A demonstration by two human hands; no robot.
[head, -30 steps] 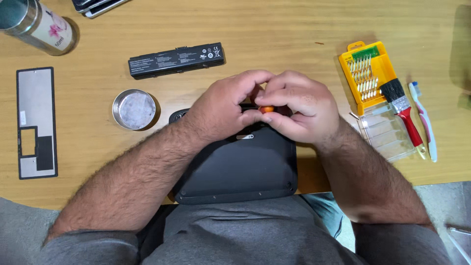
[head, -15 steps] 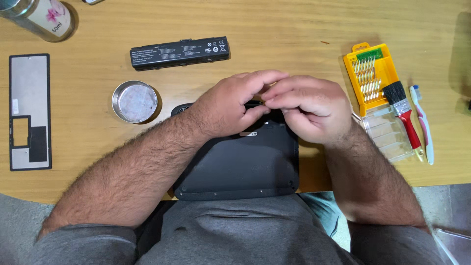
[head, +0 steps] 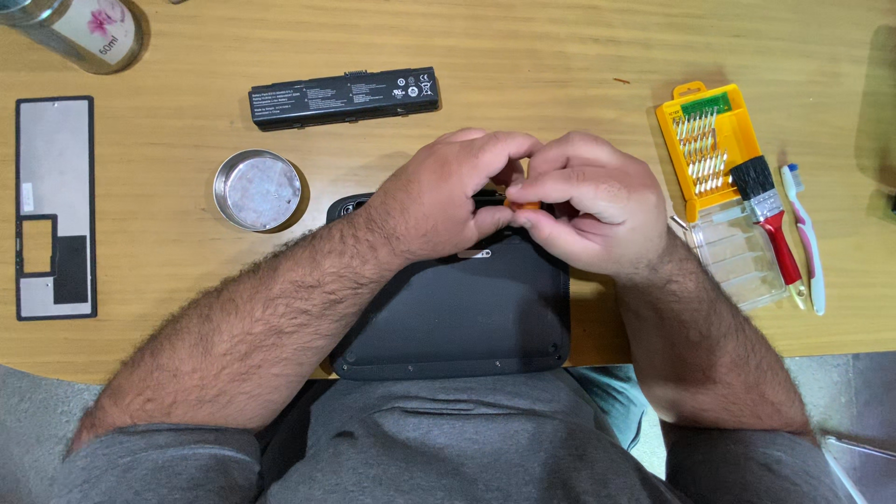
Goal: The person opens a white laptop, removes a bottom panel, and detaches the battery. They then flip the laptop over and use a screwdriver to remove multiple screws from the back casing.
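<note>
Both hands pinch a small orange tool over the far end of a dark device.

The left hand (head: 448, 191) and right hand (head: 588, 210) meet fingertip to fingertip, each grip narrow and closed on the orange tool (head: 523, 202), whose tip is hidden. It sits at the 12 o'clock edge of the black device (head: 457, 317), which lies back-up on the wooden tabletop (head: 560, 65), casing seemingly still on. A battery (head: 343, 96) lies at 11 o'clock, apparently already out; a metal dish (head: 257, 189) at 9 o'clock, a grey panel (head: 54, 207) beyond. At 3 o'clock: a yellow bit case (head: 711, 149), paintbrush (head: 767, 217), toothbrush (head: 805, 233). Bottle (head: 79, 30) far left. Little of the room shows.
</note>
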